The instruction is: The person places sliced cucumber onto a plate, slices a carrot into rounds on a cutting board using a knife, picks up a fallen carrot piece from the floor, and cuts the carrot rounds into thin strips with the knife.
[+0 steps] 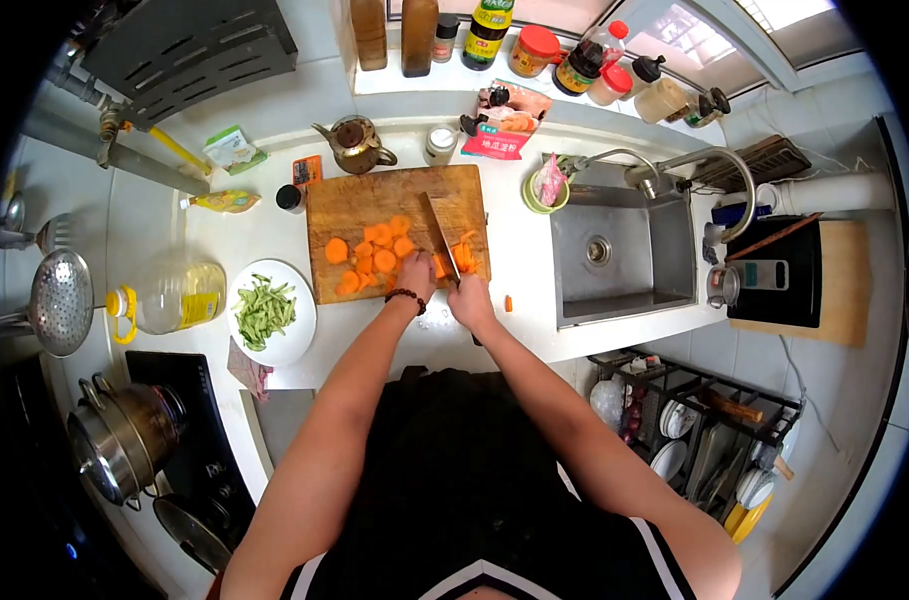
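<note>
My right hand [470,298] is wrapped round the handle of a kitchen knife [439,232]. Its blade points away from me over the wooden cutting board [395,190]. Close to the left of the blade, my left hand [417,274], with a dark bead bracelet at the wrist, has its fingers curled down on a piece of carrot [438,266], mostly hidden by them. Round carrot slices [385,260] lie scattered left of the knife. Cut carrot strips [466,252] lie just right of the blade, and one small carrot piece [509,303] sits on the counter.
To the left is a white plate [307,335] of green strips, with an oil bottle [190,297] beyond it. Behind the board stand a kettle [355,145], a white-lidded jar [441,143] and a pink starch bag [507,120]. A steel sink [625,285] is at the right.
</note>
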Demonstrator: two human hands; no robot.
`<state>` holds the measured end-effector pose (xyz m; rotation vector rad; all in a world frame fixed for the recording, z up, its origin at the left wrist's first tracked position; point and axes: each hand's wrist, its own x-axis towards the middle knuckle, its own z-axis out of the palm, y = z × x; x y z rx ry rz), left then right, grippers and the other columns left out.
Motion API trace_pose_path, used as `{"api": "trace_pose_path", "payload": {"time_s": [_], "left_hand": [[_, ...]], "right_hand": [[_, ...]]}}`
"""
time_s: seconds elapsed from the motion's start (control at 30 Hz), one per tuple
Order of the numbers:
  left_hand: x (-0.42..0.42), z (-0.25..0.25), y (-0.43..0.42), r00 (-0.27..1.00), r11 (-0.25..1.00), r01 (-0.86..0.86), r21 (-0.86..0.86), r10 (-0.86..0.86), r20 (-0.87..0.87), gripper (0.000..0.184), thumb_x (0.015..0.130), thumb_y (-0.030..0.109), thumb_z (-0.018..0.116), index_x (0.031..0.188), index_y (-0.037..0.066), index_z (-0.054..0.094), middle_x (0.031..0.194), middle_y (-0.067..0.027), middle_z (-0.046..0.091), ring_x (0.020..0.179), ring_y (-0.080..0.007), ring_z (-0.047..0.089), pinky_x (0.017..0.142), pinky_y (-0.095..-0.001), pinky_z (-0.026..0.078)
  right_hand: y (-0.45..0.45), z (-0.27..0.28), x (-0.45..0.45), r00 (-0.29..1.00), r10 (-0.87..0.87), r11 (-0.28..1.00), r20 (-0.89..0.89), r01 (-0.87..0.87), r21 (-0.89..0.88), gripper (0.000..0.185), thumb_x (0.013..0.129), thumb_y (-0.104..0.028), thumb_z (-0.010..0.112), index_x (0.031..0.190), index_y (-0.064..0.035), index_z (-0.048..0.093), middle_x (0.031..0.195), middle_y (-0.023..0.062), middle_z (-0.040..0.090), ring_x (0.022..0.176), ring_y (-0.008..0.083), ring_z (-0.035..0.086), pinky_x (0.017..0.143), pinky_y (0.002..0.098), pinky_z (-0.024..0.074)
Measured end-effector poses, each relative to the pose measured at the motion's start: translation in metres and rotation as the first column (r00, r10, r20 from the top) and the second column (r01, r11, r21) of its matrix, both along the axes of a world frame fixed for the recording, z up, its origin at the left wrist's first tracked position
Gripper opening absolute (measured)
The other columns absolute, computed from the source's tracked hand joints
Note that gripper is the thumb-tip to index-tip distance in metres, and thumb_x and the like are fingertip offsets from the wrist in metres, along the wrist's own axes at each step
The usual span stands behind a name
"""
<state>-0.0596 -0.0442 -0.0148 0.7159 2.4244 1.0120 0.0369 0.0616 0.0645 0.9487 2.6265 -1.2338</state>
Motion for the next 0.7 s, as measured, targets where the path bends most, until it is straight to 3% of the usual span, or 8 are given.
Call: {"api": "trace_pose_path", "payload": {"time_s": [0.27, 0.47, 0.53, 0.7], "left_hand": [[0.000, 0.020, -0.003, 0.999, 0.999, -0.053, 0.008, 0.053, -0.001, 0.008, 0.082, -0.002, 0.064, 0.089, -0.001, 0.062, 0.094, -0.0226, 0.063, 0.093, -0.0422, 0.063, 0.082, -0.0477, 0.053], [-0.001, -0.003, -0.002, 0.998, 0.998, -0.064, 0.023, 0.065, -0.014, 0.007, 0.080, -0.001, 0.065, 0.087, 0.001, 0.063, 0.091, -0.0204, 0.065, 0.087, -0.0411, 0.064, 0.078, -0.0469, 0.054], [0.001, -0.003, -0.001, 0.998, 0.998, -0.064, 0.020, 0.064, -0.007, 0.007, 0.080, -0.002, 0.065, 0.087, 0.001, 0.063, 0.091, -0.0206, 0.065, 0.088, -0.0415, 0.064, 0.078, -0.0471, 0.053], [-0.002, 0.000, -0.004, 1.000, 1.000, -0.028, 0.003, 0.028, -0.002, 0.005, 0.084, -0.002, 0.062, 0.089, -0.001, 0.062, 0.095, -0.0234, 0.064, 0.094, -0.0425, 0.064, 0.082, -0.0478, 0.053]], "right_hand": [[-0.007, -0.008, -0.008, 0.998, 0.022, 0.999, 0.060, -0.024, 0.029, 0.018, 0.083, -0.003, 0.059, 0.080, 0.0126, 0.068, 0.083, 0.0373, 0.064, 0.083, 0.0520, 0.066, 0.076, 0.0570, 0.0536], [-0.009, -0.026, -0.009, 0.996, 0.021, 0.998, 0.087, -0.026, 0.056, 0.021, 0.082, -0.006, 0.060, 0.081, 0.0145, 0.065, 0.080, 0.0370, 0.062, 0.082, 0.0511, 0.066, 0.074, 0.0561, 0.0528], [0.003, -0.031, -0.007, 1.000, 0.014, 0.998, -0.010, -0.013, 0.068, 0.020, 0.082, -0.005, 0.060, 0.078, 0.0138, 0.066, 0.081, 0.0362, 0.063, 0.080, 0.0511, 0.066, 0.074, 0.0554, 0.0534], [0.003, -0.009, -0.003, 1.000, -0.016, 0.999, -0.006, 0.017, 0.036, 0.023, 0.084, -0.007, 0.059, 0.077, 0.0139, 0.066, 0.080, 0.0366, 0.063, 0.080, 0.0518, 0.065, 0.074, 0.0555, 0.0528]]}}
